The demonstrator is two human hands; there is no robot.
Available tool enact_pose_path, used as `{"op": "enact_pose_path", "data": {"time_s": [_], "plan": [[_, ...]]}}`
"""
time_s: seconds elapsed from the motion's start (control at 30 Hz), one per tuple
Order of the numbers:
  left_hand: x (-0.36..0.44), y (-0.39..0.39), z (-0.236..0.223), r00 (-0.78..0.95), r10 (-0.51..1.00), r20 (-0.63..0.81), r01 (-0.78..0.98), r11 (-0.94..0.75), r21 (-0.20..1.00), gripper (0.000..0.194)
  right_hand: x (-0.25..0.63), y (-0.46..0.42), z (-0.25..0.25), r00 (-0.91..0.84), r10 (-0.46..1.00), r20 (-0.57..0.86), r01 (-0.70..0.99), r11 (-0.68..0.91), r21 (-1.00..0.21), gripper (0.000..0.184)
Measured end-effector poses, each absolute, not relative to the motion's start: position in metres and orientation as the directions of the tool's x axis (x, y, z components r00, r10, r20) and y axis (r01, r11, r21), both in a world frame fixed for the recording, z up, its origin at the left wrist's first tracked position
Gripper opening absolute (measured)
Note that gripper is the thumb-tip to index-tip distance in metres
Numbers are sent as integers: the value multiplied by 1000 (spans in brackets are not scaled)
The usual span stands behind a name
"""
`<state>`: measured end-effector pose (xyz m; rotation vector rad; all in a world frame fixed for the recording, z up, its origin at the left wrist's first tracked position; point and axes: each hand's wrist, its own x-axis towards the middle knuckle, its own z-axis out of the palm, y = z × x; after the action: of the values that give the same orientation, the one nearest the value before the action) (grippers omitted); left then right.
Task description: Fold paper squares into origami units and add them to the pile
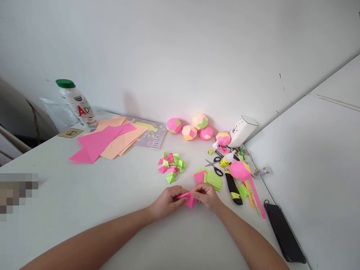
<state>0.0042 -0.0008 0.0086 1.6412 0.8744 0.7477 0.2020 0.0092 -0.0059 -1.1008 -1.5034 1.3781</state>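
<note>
Lower centre of frame: creased pink paper (190, 201), held between 2 hands. Left hand (170, 201) pinches its left end, thumb and fingers closed on it; right hand (207, 195) grips the right end likewise. Just above right hand: green paper squares (213, 180). Centre: cluster of folded pieces (172, 165), pink and green. Above those, 4 paper balls (189, 131). Upper left: green-capped bottle (80, 105).

Six balls (189, 132) (two glue bottles (226, 160))
</note>
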Motion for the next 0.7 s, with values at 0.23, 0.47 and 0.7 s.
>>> {"op": "enact_pose_path", "data": {"time_s": [0.23,0.47,0.7], "plan": [[6,0,9,492,869,-51,-57,90,994,23,203,8,-4,-293,956,-7,84,19,-996,20],[5,1,6,468,881,-73,-69,118,991,26,197,0,4,-313,943,110,232,189,-954,20],[7,0,9,507,862,-26,23,16,1000,22,193,-1,1,-355,907,228,287,338,-897,15]]}}
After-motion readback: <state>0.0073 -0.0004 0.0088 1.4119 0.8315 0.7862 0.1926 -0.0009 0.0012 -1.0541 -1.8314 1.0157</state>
